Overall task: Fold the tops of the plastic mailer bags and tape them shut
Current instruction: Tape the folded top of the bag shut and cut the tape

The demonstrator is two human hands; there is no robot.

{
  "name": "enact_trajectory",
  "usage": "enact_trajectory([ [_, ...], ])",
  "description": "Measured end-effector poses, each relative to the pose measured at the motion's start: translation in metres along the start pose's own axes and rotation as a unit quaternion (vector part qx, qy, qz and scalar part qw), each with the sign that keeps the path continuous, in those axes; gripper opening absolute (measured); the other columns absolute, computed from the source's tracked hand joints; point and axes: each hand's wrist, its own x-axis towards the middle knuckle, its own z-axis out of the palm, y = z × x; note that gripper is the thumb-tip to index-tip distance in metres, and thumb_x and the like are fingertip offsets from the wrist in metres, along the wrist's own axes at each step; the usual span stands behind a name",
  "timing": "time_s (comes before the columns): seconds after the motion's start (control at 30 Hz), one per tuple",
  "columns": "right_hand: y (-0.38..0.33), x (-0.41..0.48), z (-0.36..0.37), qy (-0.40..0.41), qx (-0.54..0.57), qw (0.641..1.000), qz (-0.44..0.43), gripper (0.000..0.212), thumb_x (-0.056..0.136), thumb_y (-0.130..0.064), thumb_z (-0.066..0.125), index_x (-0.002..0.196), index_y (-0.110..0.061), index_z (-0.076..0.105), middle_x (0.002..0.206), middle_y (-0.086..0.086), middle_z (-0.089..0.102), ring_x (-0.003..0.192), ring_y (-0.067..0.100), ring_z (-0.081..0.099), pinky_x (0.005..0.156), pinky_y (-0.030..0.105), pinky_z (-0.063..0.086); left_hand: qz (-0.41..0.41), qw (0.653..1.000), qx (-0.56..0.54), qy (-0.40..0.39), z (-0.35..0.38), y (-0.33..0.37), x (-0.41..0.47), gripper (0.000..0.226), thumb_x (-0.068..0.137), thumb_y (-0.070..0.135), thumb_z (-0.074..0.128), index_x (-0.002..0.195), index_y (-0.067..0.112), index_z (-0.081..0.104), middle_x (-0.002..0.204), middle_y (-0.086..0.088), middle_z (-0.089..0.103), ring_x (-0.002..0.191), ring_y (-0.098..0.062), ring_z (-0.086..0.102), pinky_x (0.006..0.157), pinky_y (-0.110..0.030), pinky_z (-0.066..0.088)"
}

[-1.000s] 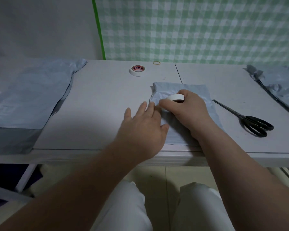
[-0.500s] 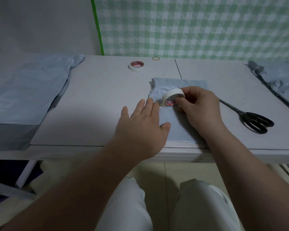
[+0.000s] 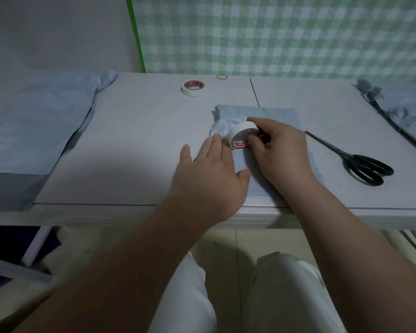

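At the near edge of the bench (image 3: 142, 145) the folded mailer bag (image 3: 271, 112) lies under both hands. The right hand (image 3: 281, 150) has tipped the tape roll (image 3: 241, 137) up on edge since a second ago, its grip pinching the roll. The left hand (image 3: 209, 179) stays flat on the bag's left side. I'd guess tape gets drawn across the fold next.

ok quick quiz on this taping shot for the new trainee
1. True or false: the scissors lie left of the mailer bag.
2. Which hand grips the tape roll? A) left B) right C) neither
3. How many tape rolls are in view?

Key: 1 false, they lie to its right. 2 B, the right hand. 3 two; the spare roll sits near the far edge of the table.
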Motion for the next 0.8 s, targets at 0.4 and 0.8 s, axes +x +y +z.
enact_trajectory([
  [0.4,0.002,-0.003,-0.004,0.014,-0.036,0.999,0.025,0.043,0.093,-0.003,0.044,0.131,-0.017,0.056,0.105,0.016,0.062,0.099,0.029,0.056,0.072,0.012,0.025,-0.008,1.000,-0.002,0.004,-0.002,0.002,0.000,0.071,0.097,0.053,0.018,0.151,0.009,0.004,0.160,-0.008,0.000,0.148,-0.018,0.002,0.115,-0.052,-0.001],
  [0.8,0.003,-0.002,-0.016,-0.023,-0.111,0.993,0.014,0.052,0.091,0.002,0.039,0.137,-0.021,0.051,0.102,0.015,0.054,0.097,0.032,0.052,0.072,0.024,0.028,-0.005,1.000,-0.004,-0.009,-0.004,0.002,-0.001,0.070,0.097,0.052,0.016,0.151,0.010,0.002,0.160,-0.008,-0.002,0.148,-0.019,-0.001,0.116,-0.052,-0.002],
])
